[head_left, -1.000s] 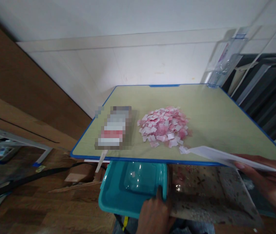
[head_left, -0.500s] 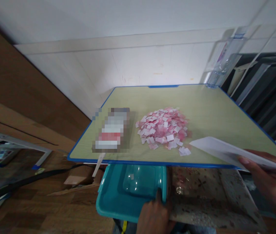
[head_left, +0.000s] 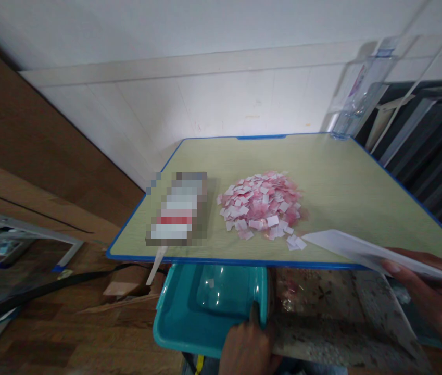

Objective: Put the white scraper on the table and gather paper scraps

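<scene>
Surface: scrap pile at centre, box to its left, sheet to its right at the near edge, bottle at the far right corner; tray below the near edge.

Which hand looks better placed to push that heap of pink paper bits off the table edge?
Probably the right hand: its white card lies beside the paper bits. The left hand holds the teal bin.
</scene>
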Action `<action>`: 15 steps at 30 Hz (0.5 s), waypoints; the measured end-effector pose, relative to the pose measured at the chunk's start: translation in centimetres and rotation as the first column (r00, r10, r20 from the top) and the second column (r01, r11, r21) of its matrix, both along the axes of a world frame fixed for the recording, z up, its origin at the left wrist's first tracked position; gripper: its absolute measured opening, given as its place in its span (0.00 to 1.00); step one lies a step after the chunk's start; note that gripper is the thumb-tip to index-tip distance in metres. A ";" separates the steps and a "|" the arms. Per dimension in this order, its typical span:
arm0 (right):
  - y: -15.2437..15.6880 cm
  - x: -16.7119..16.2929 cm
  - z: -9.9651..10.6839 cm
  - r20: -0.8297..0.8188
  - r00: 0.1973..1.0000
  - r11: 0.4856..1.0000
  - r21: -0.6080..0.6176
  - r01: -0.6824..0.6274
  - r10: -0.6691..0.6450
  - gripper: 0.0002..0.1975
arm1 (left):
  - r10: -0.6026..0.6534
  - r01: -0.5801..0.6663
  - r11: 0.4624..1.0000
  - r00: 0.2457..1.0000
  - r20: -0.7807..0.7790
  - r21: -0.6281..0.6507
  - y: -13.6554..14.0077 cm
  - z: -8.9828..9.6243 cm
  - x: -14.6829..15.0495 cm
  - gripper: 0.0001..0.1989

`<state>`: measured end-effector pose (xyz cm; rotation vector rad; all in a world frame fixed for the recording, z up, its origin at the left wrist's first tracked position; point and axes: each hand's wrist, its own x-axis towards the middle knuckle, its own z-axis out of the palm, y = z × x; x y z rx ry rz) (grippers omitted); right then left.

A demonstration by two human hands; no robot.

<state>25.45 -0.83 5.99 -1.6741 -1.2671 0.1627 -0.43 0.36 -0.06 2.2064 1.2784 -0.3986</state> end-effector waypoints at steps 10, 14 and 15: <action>0.8 -0.2 0.1 -0.012 0.997 0.997 0.006 0.077 -0.077 0.05 | 0.010 -0.010 1.000 1.000 0.012 -0.007 0.2 0.1 0.1 0.16; 0.6 0.6 0.6 0.077 0.990 0.992 0.034 -0.118 0.115 0.08 | 0.001 -0.001 1.000 1.000 0.006 -0.024 0.2 0.2 0.1 0.16; 0.5 1.1 0.6 0.089 0.981 0.985 0.018 -0.173 0.171 0.09 | -0.002 0.002 1.000 1.000 0.003 -0.021 0.2 0.2 0.1 0.17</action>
